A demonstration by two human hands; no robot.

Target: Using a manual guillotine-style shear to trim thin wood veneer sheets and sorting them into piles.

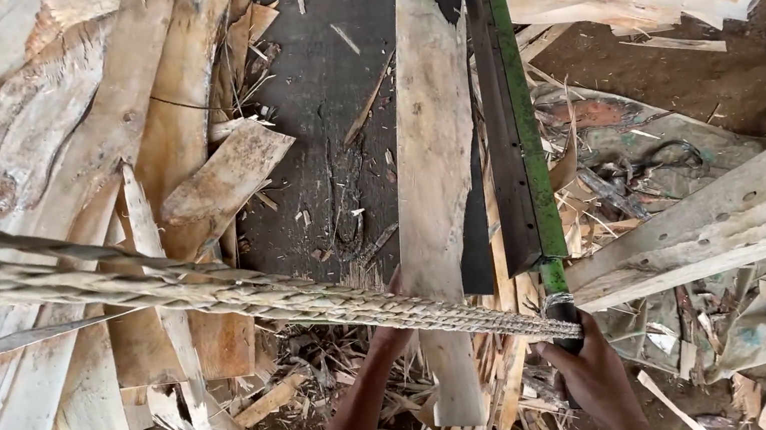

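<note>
The braided rope [213, 293] runs closest under my eyes, slanting from the left edge down to the black handle [565, 314] where my right hand [592, 378] is clenched. That handle belongs to a long green-edged blade [513, 125] standing nearly straight away from me. My left hand [389, 338] reaches forward beneath the rope toward the foot of the pale plank [437, 166] — its fingers are hidden, so I cannot tell whether it grips the wood or only rests there. The plank lies along the dark surface [316, 104], its right edge just beside the blade. I judge the step to be lining the board up against the cutting edge; the next move would call for holding the plank steady and keeping my left fingers off that edge. Room is tight: stacked boards [39, 145] crowd the left, a pale beam [737, 213] juts in on the right, and splinters and scraps [326, 375] litter the ground below.
</note>
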